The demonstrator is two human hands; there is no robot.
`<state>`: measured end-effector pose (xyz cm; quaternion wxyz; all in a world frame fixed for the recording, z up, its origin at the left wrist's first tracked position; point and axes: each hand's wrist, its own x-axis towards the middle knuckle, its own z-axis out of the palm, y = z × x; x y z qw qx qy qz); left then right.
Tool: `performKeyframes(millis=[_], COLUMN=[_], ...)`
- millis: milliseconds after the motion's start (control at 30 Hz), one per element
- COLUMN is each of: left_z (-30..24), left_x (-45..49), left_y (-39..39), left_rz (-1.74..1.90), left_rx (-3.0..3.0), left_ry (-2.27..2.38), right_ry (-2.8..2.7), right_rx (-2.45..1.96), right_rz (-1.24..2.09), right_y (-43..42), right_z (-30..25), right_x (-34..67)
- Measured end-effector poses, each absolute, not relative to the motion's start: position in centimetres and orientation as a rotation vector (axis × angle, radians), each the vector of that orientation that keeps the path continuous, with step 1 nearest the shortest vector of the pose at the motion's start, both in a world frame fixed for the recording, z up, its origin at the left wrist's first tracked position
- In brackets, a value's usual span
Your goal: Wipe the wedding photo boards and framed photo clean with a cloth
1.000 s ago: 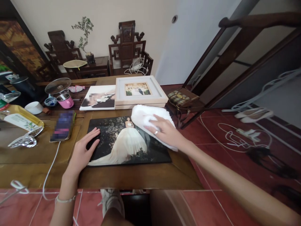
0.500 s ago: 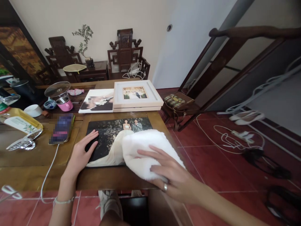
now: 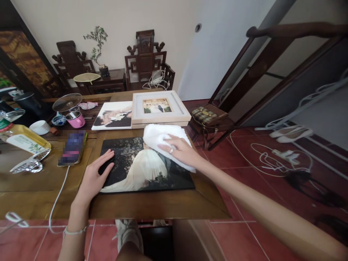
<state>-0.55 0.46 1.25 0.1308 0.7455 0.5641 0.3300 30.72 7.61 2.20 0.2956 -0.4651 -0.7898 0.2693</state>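
A dark glossy wedding photo panel [image 3: 130, 170] lies flat on the wooden table [image 3: 152, 204]. My left hand [image 3: 95, 177] rests open on its left edge, fingers flat and pressing down. My right hand [image 3: 178, 150] lies spread on a white cloth [image 3: 160, 136] at the panel's far right corner, fingers flat on top of the cloth. The cloth hides the upper right part of the picture.
Behind the panel lie a white-framed photo [image 3: 160, 108] and an unframed print [image 3: 114, 116]. A phone [image 3: 73, 146] with a white cable, a pink cup [image 3: 76, 119], a yellow tray [image 3: 24, 139] and dishes sit left. Carved chairs stand behind; a stair rail, cables and shoes lie right.
My right hand slid the cloth from the panel's far right down to its near right corner, then back up to the far right. The left hand stayed put.
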Motion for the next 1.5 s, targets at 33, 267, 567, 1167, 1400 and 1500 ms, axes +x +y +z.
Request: performKeyframes(millis=[33, 267, 567, 1167, 1400, 1500], left_z=[1.3, 1.1, 1.3, 1.2, 1.1, 1.1], left_x=[-0.5, -0.5, -0.6, -0.3, -0.5, -0.6], left_y=[0.5, 0.4, 0.4, 0.3, 0.4, 0.4], left_rz=[0.96, 0.968, 0.904, 0.961, 0.948, 0.952], left_rx=[2.16, 2.153, 2.185, 2.131, 2.139, 2.133], left_ry=[1.638, 1.629, 1.604, 1.649, 1.629, 1.618], right_ry=[-2.116, -2.355, -2.36, -2.459, -2.557, -2.478], right_rx=[-1.222, -0.974, -1.156, -0.863, -0.788, -0.918], right_rz=[0.705, 0.598, 0.697, 0.658, 0.782, 0.7], right_y=[6.8, -2.2, 2.4, -2.1, -0.3, 3.2], right_z=[2.3, 3.3, 4.0, 3.6, 4.6, 3.8], right_x=[30.6, 30.5, 30.7, 30.3, 30.8, 31.1])
